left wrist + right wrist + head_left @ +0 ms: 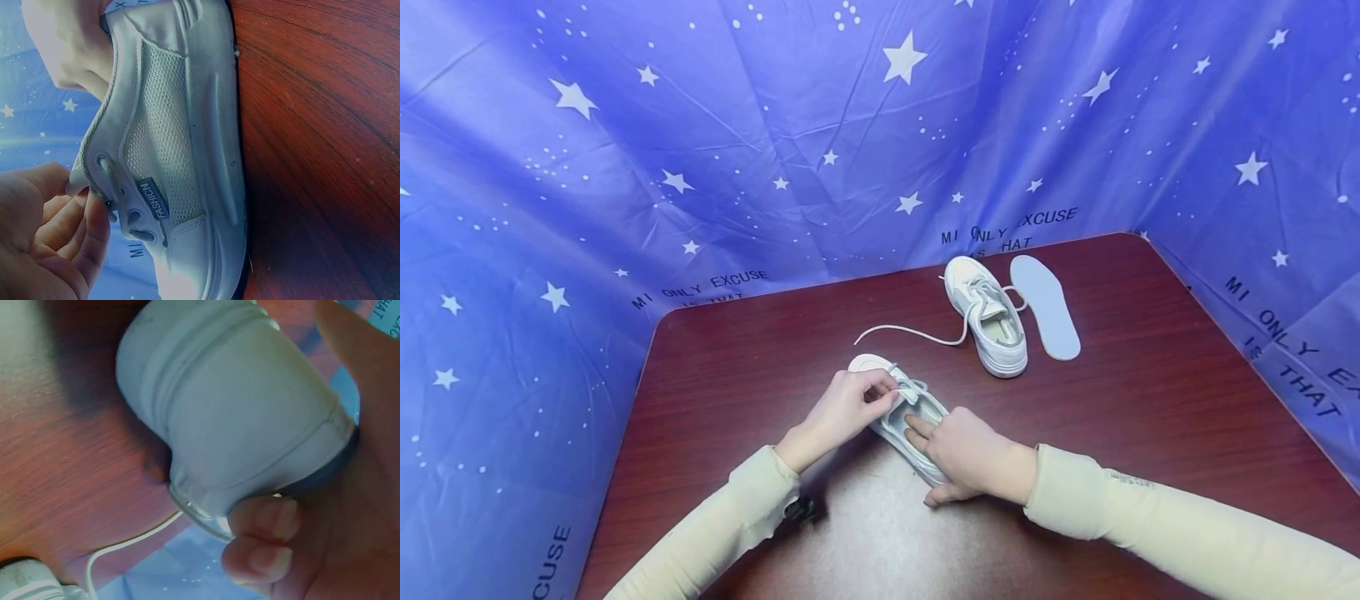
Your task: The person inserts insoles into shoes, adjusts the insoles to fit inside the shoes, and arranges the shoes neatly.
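A white lace-up sneaker (931, 473) with mesh sides stands on the table, its toe pointing away to the left. My left hand (842, 414) pinches the sneaker's tongue (76, 180) between thumb and fingers, close beside the laces (111, 178). My right hand (973, 454) lies over the opening at the heel end, with fingers reaching down into the sneaker. In the right wrist view its thumb stands out straight, away from the heel (250, 400). What the fingertips touch inside is hidden.
A second white sneaker (1011, 364) stands farther back to the right, one long lace (917, 331) trailing leftward over the table (1150, 433). Beside it lies a pale insole (1047, 308). A blue star-printed curtain (820, 217) hangs behind the table's far edge.
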Demonstrator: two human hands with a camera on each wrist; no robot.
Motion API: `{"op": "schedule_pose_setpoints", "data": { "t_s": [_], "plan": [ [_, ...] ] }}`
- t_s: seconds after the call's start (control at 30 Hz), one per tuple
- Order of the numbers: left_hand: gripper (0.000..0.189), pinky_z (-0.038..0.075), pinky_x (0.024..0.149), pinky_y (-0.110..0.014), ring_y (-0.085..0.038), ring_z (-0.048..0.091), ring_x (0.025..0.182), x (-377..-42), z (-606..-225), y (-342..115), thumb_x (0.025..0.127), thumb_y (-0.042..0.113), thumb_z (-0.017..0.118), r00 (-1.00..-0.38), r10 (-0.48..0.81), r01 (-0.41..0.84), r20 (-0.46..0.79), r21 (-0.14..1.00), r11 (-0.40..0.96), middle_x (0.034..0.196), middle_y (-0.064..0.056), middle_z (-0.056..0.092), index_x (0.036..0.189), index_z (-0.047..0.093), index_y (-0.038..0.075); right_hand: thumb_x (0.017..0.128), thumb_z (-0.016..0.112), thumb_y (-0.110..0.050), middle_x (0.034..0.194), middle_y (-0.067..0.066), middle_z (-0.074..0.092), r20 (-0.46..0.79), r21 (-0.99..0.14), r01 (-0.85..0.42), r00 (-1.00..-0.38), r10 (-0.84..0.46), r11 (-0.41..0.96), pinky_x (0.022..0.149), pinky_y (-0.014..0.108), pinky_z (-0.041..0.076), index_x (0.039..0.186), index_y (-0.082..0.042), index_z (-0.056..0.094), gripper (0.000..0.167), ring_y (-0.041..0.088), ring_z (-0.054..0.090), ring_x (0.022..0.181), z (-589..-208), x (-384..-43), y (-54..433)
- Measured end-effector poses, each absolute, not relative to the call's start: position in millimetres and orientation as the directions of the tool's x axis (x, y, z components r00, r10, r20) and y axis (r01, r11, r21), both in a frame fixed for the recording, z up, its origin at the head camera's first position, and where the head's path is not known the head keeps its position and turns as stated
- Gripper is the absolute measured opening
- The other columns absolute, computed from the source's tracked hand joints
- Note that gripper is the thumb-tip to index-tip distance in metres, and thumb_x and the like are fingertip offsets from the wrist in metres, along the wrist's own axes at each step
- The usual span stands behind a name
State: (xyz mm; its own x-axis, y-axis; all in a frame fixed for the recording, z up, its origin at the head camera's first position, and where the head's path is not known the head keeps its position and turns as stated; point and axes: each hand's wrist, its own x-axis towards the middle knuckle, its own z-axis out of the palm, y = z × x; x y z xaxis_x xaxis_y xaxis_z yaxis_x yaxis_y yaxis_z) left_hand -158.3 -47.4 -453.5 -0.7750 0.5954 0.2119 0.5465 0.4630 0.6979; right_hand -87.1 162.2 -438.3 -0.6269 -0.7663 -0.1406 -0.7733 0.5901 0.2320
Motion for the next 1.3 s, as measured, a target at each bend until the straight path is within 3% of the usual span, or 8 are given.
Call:
{"op": "schedule_pose_setpoints", "data": {
  "t_s": [0.23, 0.5, 0.67, 0.93, 1.0, 1.07, 1.17, 1.3],
  "plan": [
    [0.005, 0.052, 0.069, -0.021, 0.000, 0.061, 0.073, -158, -453, -48, 0.094, 0.007, 0.071, -0.765, 0.606, 0.560, 0.219, 0.690, 0.458, 0.080, 0.004, 0.074, 0.094, 0.075, 0.008, 0.073, 0.069, -0.083, 0.143, -0.002, 0.065, -0.272, 0.193, -0.712, -0.700, -0.660, 0.675, 0.065, 0.036, 0.053, 0.139, -0.015, 0.064, 0.095, 0.022, 0.073, 0.094, -433, -89, 151],
    [0.004, 0.050, 0.067, -0.021, 0.001, 0.058, 0.072, -157, -454, -52, 0.095, 0.009, 0.071, -0.759, 0.611, 0.567, 0.225, 0.689, 0.451, 0.078, 0.006, 0.073, 0.093, 0.074, 0.010, 0.078, 0.071, -0.076, 0.131, 0.002, 0.070, -0.247, 0.002, -0.741, -0.651, -0.718, 0.671, 0.064, 0.041, 0.056, 0.126, -0.013, 0.069, 0.080, 0.024, 0.072, 0.085, -425, -105, 148],
    [0.004, 0.050, 0.067, -0.021, 0.001, 0.059, 0.072, -158, -454, -52, 0.095, 0.010, 0.070, -0.758, 0.614, 0.565, 0.220, 0.692, 0.449, 0.079, 0.006, 0.074, 0.094, 0.075, 0.010, 0.078, 0.069, -0.079, 0.137, 0.003, 0.066, -0.244, 0.087, -0.743, -0.661, -0.709, 0.663, 0.065, 0.039, 0.056, 0.139, -0.010, 0.064, 0.092, 0.024, 0.072, 0.087, -430, -106, 141],
    [0.004, 0.051, 0.070, -0.021, 0.000, 0.062, 0.075, -159, -454, -49, 0.095, 0.008, 0.072, -0.744, 0.628, 0.575, 0.229, 0.699, 0.426, 0.081, 0.003, 0.075, 0.095, 0.075, 0.008, 0.072, 0.069, -0.085, 0.151, 0.004, 0.058, -0.424, 0.148, -0.638, -0.732, -0.534, 0.756, 0.084, 0.040, 0.058, 0.148, -0.009, 0.058, 0.108, 0.023, 0.066, 0.120, -431, -103, 129],
    [0.004, 0.051, 0.070, -0.021, 0.000, 0.062, 0.075, -159, -455, -48, 0.095, 0.008, 0.071, -0.743, 0.630, 0.575, 0.226, 0.697, 0.428, 0.081, 0.004, 0.075, 0.095, 0.076, 0.008, 0.072, 0.071, -0.084, 0.139, 0.003, 0.066, -0.414, 0.124, -0.625, -0.738, -0.532, 0.771, 0.081, 0.041, 0.058, 0.135, -0.009, 0.068, 0.098, 0.023, 0.070, 0.110, -426, -101, 131],
    [0.004, 0.050, 0.069, -0.021, 0.001, 0.062, 0.074, -159, -455, -48, 0.095, 0.008, 0.071, -0.743, 0.630, 0.577, 0.226, 0.694, 0.431, 0.080, 0.004, 0.074, 0.094, 0.076, 0.008, 0.074, 0.072, -0.079, 0.113, 0.000, 0.074, -0.389, 0.099, -0.630, -0.737, -0.553, 0.770, 0.074, 0.040, 0.057, 0.107, -0.011, 0.076, 0.076, 0.021, 0.071, 0.092, -418, -97, 136],
    [0.005, 0.050, 0.068, -0.020, 0.002, 0.061, 0.073, -160, -454, -48, 0.094, 0.008, 0.071, -0.745, 0.626, 0.578, 0.230, 0.692, 0.434, 0.079, 0.005, 0.074, 0.094, 0.075, 0.008, 0.076, 0.077, -0.071, 0.078, -0.004, 0.064, -0.301, 0.083, -0.657, -0.733, -0.610, 0.749, 0.062, 0.039, 0.054, 0.072, -0.016, 0.065, 0.057, 0.020, 0.064, 0.067, -409, -91, 147],
    [0.005, 0.051, 0.068, -0.021, 0.001, 0.061, 0.073, -162, -451, -50, 0.094, 0.007, 0.071, -0.748, 0.621, 0.579, 0.233, 0.688, 0.438, 0.079, 0.005, 0.074, 0.094, 0.075, 0.009, 0.076, 0.079, -0.065, 0.084, -0.005, 0.069, -0.217, 0.077, -0.695, -0.712, -0.668, 0.715, 0.057, 0.038, 0.053, 0.072, -0.017, 0.065, 0.051, 0.022, 0.064, 0.063, -409, -89, 161]
  ]
}}
